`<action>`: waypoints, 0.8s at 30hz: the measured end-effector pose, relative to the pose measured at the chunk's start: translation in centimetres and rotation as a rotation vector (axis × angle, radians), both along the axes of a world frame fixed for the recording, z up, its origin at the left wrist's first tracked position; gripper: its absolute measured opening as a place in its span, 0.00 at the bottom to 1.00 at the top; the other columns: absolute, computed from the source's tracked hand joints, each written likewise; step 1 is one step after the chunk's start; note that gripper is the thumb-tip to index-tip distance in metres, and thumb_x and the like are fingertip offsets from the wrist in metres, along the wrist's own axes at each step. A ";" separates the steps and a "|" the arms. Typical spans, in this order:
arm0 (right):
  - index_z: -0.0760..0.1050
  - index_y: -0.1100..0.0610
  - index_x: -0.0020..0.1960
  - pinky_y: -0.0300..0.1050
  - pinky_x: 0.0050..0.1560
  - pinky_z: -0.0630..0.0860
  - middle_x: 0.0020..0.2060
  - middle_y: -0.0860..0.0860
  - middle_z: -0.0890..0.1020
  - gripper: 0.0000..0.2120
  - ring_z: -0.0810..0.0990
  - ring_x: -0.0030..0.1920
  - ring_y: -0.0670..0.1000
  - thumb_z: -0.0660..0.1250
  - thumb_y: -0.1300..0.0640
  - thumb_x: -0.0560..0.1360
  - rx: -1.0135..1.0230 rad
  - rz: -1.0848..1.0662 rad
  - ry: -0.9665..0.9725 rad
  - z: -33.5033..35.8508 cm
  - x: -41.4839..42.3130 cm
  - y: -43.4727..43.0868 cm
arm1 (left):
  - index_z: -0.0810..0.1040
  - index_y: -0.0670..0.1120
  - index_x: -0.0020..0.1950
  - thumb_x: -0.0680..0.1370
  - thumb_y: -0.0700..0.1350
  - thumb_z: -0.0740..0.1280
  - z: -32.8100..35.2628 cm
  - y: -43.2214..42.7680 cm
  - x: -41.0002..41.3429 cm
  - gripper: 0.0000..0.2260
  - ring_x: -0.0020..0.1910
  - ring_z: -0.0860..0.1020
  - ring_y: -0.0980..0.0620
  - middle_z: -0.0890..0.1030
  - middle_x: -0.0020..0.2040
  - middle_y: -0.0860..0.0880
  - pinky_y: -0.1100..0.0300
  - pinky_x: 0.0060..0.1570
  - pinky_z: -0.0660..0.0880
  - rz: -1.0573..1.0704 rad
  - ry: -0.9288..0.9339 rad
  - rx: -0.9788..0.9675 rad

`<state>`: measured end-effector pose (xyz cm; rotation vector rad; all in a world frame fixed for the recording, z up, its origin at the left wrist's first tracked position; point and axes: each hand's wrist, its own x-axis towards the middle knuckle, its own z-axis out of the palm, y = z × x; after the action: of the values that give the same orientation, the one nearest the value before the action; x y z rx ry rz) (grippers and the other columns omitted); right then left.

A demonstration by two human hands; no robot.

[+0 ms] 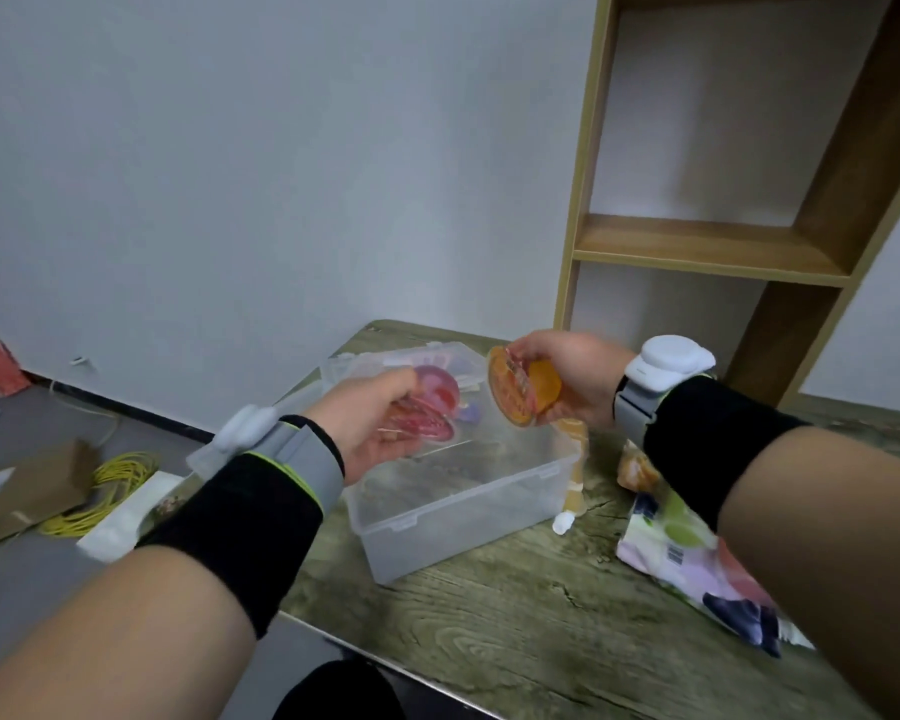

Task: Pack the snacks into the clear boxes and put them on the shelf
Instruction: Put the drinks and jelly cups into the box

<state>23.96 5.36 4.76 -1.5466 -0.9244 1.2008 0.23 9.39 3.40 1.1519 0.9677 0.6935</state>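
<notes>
At frame centre, the left hand (372, 423) curls its fingers round a pink snack cup (432, 407) above the clear box (463, 506). Right of it, the right hand (567, 376) grips an orange snack cup (520, 389).

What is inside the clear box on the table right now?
The near part of the clear box shows no snacks, only the table through its bottom. Its far-left corner is covered by the left hand and the pink snack cup it holds.

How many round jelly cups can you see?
2: an orange cup in the right hand, a pink cup in the left hand. More may hide behind that hand.
</notes>
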 end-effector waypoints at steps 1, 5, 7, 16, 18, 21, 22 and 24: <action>0.78 0.57 0.54 0.57 0.39 0.82 0.52 0.61 0.80 0.11 0.82 0.48 0.61 0.68 0.54 0.74 -0.005 0.036 -0.101 -0.1 -0.4 0.2 | 0.84 0.45 0.43 0.59 0.48 0.75 0.0 0.1 -0.2 0.15 0.43 0.85 0.45 0.85 0.41 0.42 0.50 0.45 0.82 -0.032 0.013 0.020; 0.79 0.49 0.55 0.52 0.38 0.84 0.50 0.52 0.79 0.13 0.82 0.46 0.55 0.73 0.50 0.71 -0.054 0.180 -0.602 -0.8 -1.9 1.0 | 0.80 0.48 0.56 0.60 0.45 0.72 -0.7 0.8 -0.2 0.24 0.46 0.85 0.46 0.86 0.44 0.44 0.52 0.49 0.81 -0.114 0.136 0.071; 0.78 0.45 0.57 0.42 0.31 0.81 0.49 0.47 0.78 0.17 0.81 0.42 0.49 0.73 0.48 0.69 -0.100 0.277 -0.823 -1.1 -2.5 1.1 | 0.82 0.49 0.54 0.56 0.46 0.72 -1.1 1.1 0.1 0.26 0.45 0.85 0.49 0.86 0.44 0.45 0.55 0.48 0.80 -0.157 0.204 0.100; 0.72 0.45 0.68 0.40 0.43 0.72 0.59 0.46 0.78 0.24 0.79 0.52 0.52 0.69 0.52 0.72 -0.223 0.644 -1.365 -3.6 -3.7 3.4 | 0.74 0.52 0.47 0.53 0.58 0.71 -4.3 2.6 2.1 0.26 0.40 0.82 0.51 0.83 0.40 0.51 0.51 0.43 0.82 -0.208 0.873 0.577; 0.71 0.46 0.70 0.41 0.45 0.71 0.61 0.47 0.78 0.25 0.79 0.56 0.52 0.69 0.51 0.73 -0.210 0.700 -1.443 -4.3 -3.8 3.9 | 0.73 0.52 0.49 0.54 0.60 0.70 -4.7 2.5 2.6 0.26 0.39 0.80 0.52 0.81 0.41 0.52 0.53 0.41 0.81 -0.249 1.021 0.714; 0.71 0.48 0.71 0.42 0.48 0.72 0.62 0.48 0.78 0.26 0.78 0.58 0.53 0.70 0.50 0.74 -0.189 0.747 -1.477 -5.3 -3.7 4.7 | 0.70 0.49 0.54 0.59 0.60 0.73 -5.7 2.8 3.2 0.29 0.43 0.78 0.46 0.79 0.45 0.49 0.55 0.42 0.78 -0.374 1.265 0.829; 0.70 0.48 0.71 0.42 0.50 0.72 0.63 0.48 0.78 0.26 0.78 0.59 0.53 0.70 0.50 0.74 -0.188 0.752 -1.480 -5.3 -3.7 4.7 | 0.69 0.48 0.56 0.62 0.61 0.72 -5.8 2.8 3.1 0.29 0.45 0.78 0.44 0.79 0.46 0.47 0.55 0.43 0.77 -0.409 1.349 0.866; 0.69 0.48 0.72 0.44 0.52 0.73 0.63 0.48 0.77 0.27 0.78 0.59 0.54 0.70 0.48 0.75 -0.202 0.776 -1.480 -5.3 -3.7 5.0 | 0.67 0.45 0.60 0.68 0.60 0.70 -6.2 3.2 3.2 0.28 0.48 0.79 0.42 0.80 0.49 0.45 0.56 0.43 0.73 -0.447 1.432 0.925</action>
<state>20.29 10.31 -0.53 -2.2934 -2.5665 0.3774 3.44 12.61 -2.81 2.7329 1.4725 -0.2591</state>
